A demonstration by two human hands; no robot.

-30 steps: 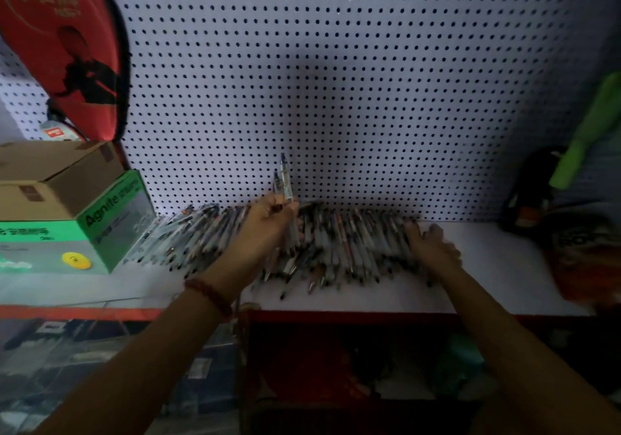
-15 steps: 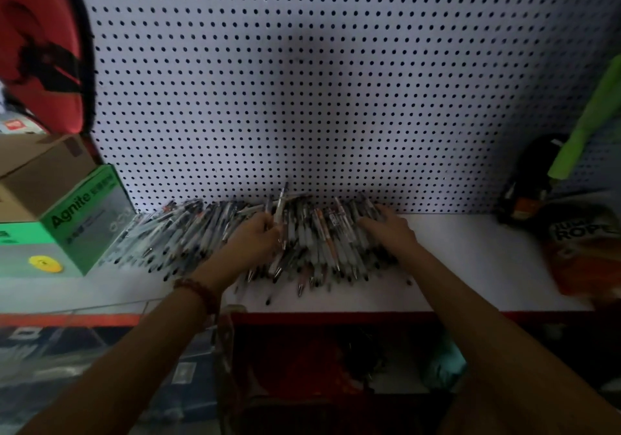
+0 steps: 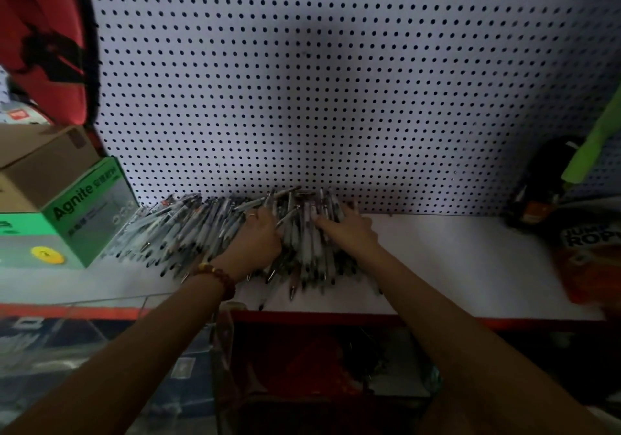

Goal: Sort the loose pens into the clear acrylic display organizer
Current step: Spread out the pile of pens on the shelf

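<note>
A wide heap of loose pens [image 3: 188, 233] lies on the white shelf [image 3: 453, 266] against the pegboard. My left hand [image 3: 258, 238] is sunk into the middle of the heap, its fingers curled round a few pens whose ends stick up toward the board. Close to its right, my right hand [image 3: 351, 231] lies on the pens with fingers stretched toward the left hand, pressing a bunch [image 3: 312, 249] between the two hands. A clear acrylic container [image 3: 100, 303] shows below the shelf edge at lower left; its inside is dim and hard to read.
A green "Agnite" box [image 3: 84, 209] with a cardboard box [image 3: 40, 162] on top stands at the left end of the shelf. A red bag [image 3: 43, 41] hangs above it. Black, orange and green goods [image 3: 551, 186] crowd the right end. The shelf has a red front edge [image 3: 369, 317].
My left hand brought the pens it held upright down into the heap. My right hand slid left across the heap, close to the left hand.
</note>
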